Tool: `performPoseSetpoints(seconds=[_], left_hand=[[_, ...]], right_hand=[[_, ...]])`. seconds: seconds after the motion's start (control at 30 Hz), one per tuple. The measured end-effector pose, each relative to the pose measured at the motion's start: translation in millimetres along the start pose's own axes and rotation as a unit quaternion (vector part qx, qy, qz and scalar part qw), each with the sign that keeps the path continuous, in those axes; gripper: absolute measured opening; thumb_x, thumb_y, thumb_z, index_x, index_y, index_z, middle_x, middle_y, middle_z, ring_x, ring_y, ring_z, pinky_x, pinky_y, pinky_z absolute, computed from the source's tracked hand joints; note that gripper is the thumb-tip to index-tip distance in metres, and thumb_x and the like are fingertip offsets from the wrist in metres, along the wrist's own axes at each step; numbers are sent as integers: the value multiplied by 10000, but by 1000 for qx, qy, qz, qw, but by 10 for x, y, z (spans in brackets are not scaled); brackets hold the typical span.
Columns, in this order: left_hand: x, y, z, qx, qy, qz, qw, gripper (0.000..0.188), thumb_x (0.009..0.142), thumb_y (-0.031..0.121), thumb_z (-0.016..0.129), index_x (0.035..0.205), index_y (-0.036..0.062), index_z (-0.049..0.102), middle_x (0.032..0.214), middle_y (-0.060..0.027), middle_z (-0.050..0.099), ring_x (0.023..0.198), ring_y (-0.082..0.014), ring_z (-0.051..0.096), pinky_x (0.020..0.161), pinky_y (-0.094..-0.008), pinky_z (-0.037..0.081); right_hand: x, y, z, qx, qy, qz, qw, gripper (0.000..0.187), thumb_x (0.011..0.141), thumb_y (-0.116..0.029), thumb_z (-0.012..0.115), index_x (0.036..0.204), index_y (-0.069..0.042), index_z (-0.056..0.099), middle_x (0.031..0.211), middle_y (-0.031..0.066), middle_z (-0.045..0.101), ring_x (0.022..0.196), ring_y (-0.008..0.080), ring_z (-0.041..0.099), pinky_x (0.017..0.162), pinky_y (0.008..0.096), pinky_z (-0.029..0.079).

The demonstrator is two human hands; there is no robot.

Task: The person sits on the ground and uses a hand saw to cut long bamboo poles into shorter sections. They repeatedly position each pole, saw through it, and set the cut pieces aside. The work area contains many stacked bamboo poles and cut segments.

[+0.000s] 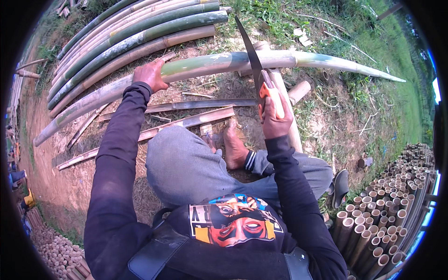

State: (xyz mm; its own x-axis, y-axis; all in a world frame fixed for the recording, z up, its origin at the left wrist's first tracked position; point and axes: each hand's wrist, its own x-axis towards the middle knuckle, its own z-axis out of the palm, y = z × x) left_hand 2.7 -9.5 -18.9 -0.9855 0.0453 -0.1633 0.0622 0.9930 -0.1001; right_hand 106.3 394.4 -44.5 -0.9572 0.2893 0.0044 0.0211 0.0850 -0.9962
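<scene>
A long bamboo pole [200,65] runs across in front of me, green along its middle and paler toward both ends. My left hand [150,77] grips it left of centre, fingers over the top and thumb on the near side. In my right hand [276,114] is a handsaw [251,52] with an orange handle and a dark blade. The blade points up and away, crossing the pole right of its middle; whether its teeth sit in a cut, I cannot tell. A short bamboo piece [285,95] props the pole beneath that spot.
Several long bamboo poles [163,32] lie stacked at the far left. Split bamboo strips [186,122] rest on the ground before my bare foot [233,144]. Many cut bamboo tubes [368,224] stand bundled at the near right, beside a dark sandal [341,186].
</scene>
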Motion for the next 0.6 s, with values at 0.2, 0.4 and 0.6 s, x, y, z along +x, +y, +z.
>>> performPoseSetpoints(seconds=[0.2,0.4,0.6], left_hand=[[-34,22,-155,-23,-39,-2,999,874,671,375,907,1434,124,561,1311,-148,720,1165,-365,713,979,-482,573],[18,-20,5,-2,-5,7,1000,825,682,384,909,1393,125,580,1262,-158,730,1126,-361,729,969,-488,580],[-19,34,-85,-4,-8,-7,1000,716,693,426,912,1282,134,629,1193,-130,751,1110,-338,738,936,-485,579]], right_hand=[[276,-26,104,56,3,-43,997,419,1033,-180,747,1370,45,641,1053,83,712,868,103,647,751,260,564],[-1398,-162,-916,15,-29,-63,997,503,1080,-188,663,1492,65,527,1298,164,691,1075,151,701,819,252,595],[224,-39,196,59,-3,-71,996,369,1065,-208,714,1369,-8,651,715,-37,616,513,19,512,451,205,421]])
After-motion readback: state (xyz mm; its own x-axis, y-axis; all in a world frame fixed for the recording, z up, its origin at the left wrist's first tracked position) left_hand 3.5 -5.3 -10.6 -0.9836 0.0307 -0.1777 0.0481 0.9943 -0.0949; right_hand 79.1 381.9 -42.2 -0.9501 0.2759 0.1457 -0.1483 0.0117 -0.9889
